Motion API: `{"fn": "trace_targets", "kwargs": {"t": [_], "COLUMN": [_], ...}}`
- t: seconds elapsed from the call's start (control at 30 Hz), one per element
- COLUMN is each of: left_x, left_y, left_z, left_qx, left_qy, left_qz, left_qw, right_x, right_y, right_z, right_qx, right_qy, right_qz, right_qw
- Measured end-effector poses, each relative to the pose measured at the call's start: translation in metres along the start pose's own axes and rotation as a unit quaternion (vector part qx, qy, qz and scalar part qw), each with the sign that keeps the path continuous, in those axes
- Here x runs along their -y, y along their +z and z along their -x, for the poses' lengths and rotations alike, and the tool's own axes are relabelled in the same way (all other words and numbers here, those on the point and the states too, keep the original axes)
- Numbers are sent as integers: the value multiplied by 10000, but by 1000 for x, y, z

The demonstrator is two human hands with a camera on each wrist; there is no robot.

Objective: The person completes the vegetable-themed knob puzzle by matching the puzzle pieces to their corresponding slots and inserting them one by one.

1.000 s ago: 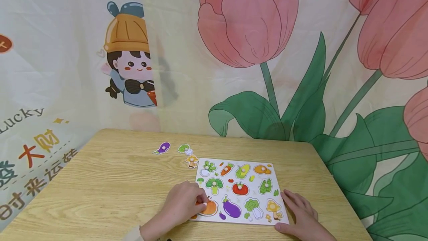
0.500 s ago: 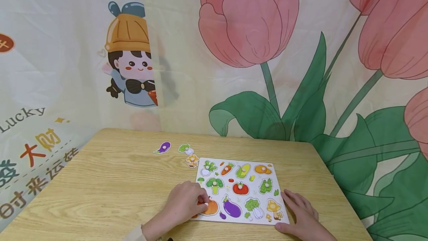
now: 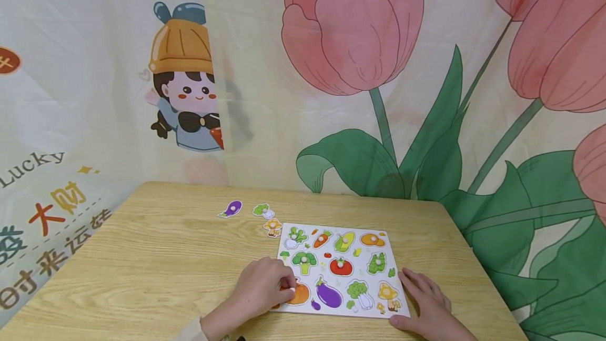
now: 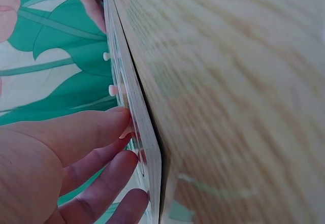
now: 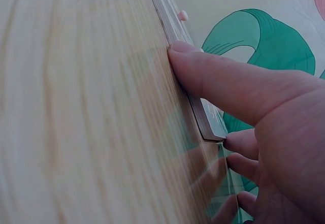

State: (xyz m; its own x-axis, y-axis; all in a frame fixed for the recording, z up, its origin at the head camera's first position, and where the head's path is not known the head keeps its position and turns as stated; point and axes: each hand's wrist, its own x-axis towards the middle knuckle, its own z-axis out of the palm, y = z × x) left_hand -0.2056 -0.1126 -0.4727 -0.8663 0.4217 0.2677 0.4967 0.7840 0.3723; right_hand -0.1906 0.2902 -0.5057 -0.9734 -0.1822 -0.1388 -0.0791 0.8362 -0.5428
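Observation:
My left hand (image 3: 266, 288) pinches the small knob of the orange pumpkin piece (image 3: 300, 294) at the near left corner of the vegetable puzzle board (image 3: 322, 280). In the left wrist view, the thumb and index fingertip meet low over the board's face. My right hand (image 3: 426, 304) holds the board's near right corner, its thumb (image 5: 218, 74) against the front edge and its other fingers along the right side. Knobbed pieces such as the tomato (image 3: 341, 266) and broccoli (image 3: 303, 261) sit in the board. The eggplant, bok choy and mushroom pictures in the near row show no knobs.
Beyond the board's far left corner lie a loose eggplant piece (image 3: 230, 209), a bok choy piece (image 3: 263, 211) and a mushroom piece (image 3: 272, 227). The wooden table (image 3: 156, 257) ends at a printed curtain (image 3: 255, 120) behind.

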Motion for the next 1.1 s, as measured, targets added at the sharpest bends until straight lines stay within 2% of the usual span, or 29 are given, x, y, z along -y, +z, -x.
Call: {"fn": "trace_targets", "kwargs": {"t": [0.87,1.1], "left_x": [6,12], "left_y": [-2,-10], "left_z": [-2,-6], "left_qx": [141,217], "left_qy": [39,-120], "left_qz": [42,123], "left_qw": [9999,9996], "right_x": [-4,-3], "right_y": [2,1], "right_z": [-4,-3], "right_qx": [49,61], "right_qy": [129,106], "right_qz": [33,4], "right_qw": [9999,9999]}}
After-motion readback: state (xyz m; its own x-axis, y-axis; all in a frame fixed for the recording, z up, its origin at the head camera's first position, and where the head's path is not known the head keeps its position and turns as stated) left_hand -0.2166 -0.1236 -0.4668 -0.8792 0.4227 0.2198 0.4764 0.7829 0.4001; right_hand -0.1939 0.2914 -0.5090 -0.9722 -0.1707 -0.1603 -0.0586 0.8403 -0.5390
